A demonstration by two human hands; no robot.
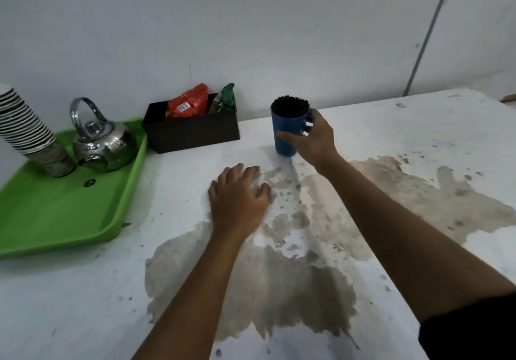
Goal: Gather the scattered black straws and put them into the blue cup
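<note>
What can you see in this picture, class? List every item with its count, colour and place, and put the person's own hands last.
blue cup: one, blue, upright at the back of the table, right of the box
black straws: a bundle too dense to count, black, standing in the blue cup
box: one, dark brown, against the wall
packets: one red, one green, standing in the box
tray: one, green, at the left table edge
kettle: one, shiny metal, on the tray
paper cups: one tilted stack, white with dark rims, on the tray
table: one, white with brown stains
left hand: one, palm down on the table
right hand: one, fingers curled round the blue cup
</note>
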